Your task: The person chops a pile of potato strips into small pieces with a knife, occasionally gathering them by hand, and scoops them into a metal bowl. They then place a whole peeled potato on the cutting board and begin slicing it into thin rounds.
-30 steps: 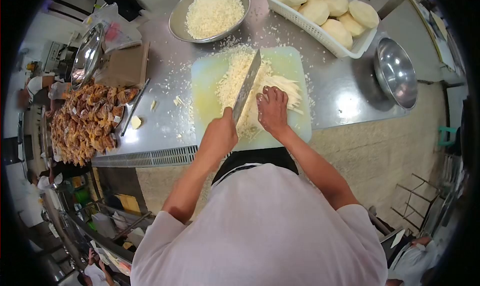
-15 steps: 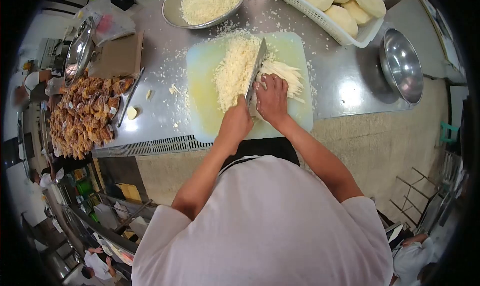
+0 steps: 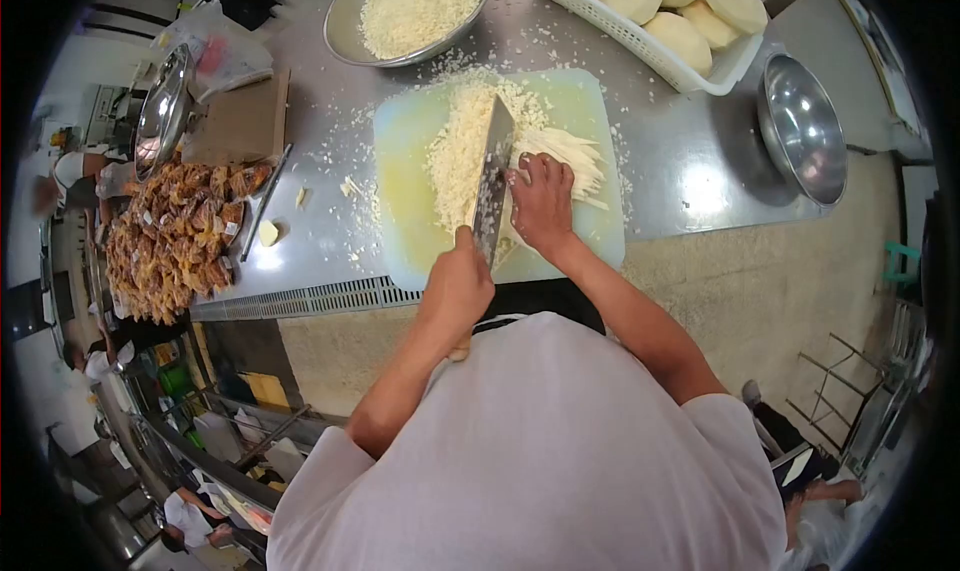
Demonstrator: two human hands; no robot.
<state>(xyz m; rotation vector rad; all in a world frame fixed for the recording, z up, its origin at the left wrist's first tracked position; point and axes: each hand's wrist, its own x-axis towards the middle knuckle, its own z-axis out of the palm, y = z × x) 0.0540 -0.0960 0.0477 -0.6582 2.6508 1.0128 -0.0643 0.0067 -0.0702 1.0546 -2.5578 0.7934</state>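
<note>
My left hand (image 3: 458,289) is closed around the handle of a broad kitchen knife (image 3: 491,181). The blade stands over the light green cutting board (image 3: 405,151), its flat face turned partly up and dotted with bits. To its left lies a heap of finely diced pale vegetable (image 3: 455,161). My right hand (image 3: 545,201), fingers curled, presses down on a bundle of thin pale vegetable strips (image 3: 577,161) just right of the blade. The cut ends under my fingers are hidden.
Beyond the board stand a metal bowl of diced vegetable (image 3: 340,31) and a white basket (image 3: 660,56) of peeled round vegetables. Another metal bowl (image 3: 803,131) sits right. Wrapped brown pieces (image 3: 170,241) and a dark rod (image 3: 266,201) lie left. Other people are at the edges.
The knife has drawn back toward me and slightly left, its blade tilting to show more of its face. My left hand has come nearer my body; my right hand stays on the strips.
</note>
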